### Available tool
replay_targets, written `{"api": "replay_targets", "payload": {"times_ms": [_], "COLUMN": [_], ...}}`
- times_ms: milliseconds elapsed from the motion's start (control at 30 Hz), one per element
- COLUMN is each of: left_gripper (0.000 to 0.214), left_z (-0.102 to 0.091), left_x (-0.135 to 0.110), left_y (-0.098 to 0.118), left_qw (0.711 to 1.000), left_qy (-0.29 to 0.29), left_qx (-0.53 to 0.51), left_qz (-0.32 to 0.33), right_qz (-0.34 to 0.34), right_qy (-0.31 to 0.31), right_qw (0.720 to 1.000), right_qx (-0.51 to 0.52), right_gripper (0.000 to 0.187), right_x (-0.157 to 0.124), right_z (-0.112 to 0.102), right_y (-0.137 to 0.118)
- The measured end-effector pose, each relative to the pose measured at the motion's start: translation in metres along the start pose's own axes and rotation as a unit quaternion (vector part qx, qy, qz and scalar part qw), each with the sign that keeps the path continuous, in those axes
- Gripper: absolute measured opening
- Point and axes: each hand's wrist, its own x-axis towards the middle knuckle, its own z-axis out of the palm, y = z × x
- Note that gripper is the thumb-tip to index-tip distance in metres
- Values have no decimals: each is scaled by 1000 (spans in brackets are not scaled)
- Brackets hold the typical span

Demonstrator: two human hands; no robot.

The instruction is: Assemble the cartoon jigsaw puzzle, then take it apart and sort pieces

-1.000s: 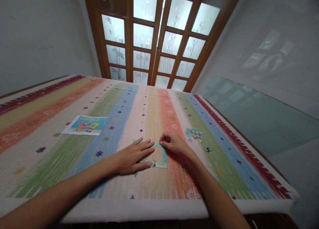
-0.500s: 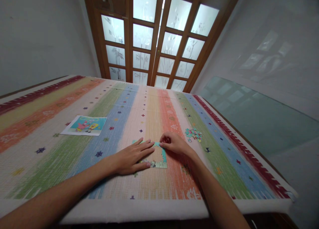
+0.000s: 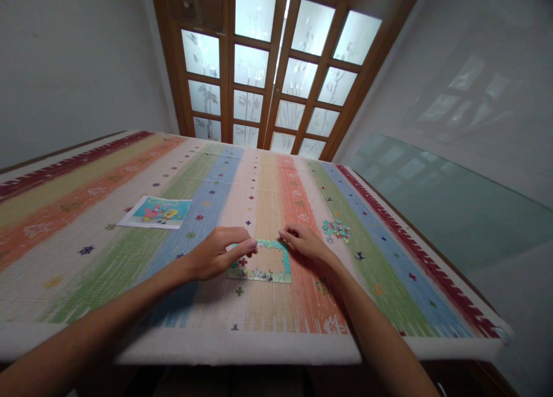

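1. Puzzle (image 3: 286,261): a ring of joined pieces, flat on the surface (image 3: 276,310), near both hands.
2. Left hand (image 3: 220,252): over the puzzle's far left part, fingers narrow; cannot tell whether they hold anything.
3. Right hand (image 3: 306,242): at its far right corner, fingers narrow, contents hidden.
4. Heap (image 3: 336,230) of pieces: right of the right hand.
5. Picture (image 3: 162,212): left.

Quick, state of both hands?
Left hand: partly curled at the jigsaw border; cannot tell if holding anything.
Right hand: curled by its far-right corner; cannot tell either.
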Motion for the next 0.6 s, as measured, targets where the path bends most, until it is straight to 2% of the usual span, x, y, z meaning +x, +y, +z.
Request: {"api": "replay_targets", "payload": {"times_ms": [100,200,267,300,433,500,600], "left_gripper": [47,37,28,31,63,68,68], "left_z": [-12,-19,-20,-19,-10,-6,-2], "left_x": [-3,-5,-6,-8,-19,-24,-26], "left_y": [24,25,12,2,-36,-48,-56], "left_qw": [1000,999,996,995,983,978,976], "left_qy": [27,7,-21,-36,-111,-129,-131], "left_qx": [-14,44,82,96,148,165,175], "left_qz": [2,-5,-7,-12,-8,2,8], "right_qz": [-9,-26,-48,-64,-108,-106,-98], "right_qy": [-2,-21,-31,-34,-43,-44,-29], "right_qw": [1000,999,998,997,993,993,995], "right_qx": [3,15,22,24,17,2,-20], "right_gripper": [35,35,37,42,84,100,101], "right_x": [-1,-6,-13,-18,-40,-49,-56], "right_z": [0,-1,-3,-4,-5,-3,0], "right_y": [2,5,6,6,4,2,1]}}
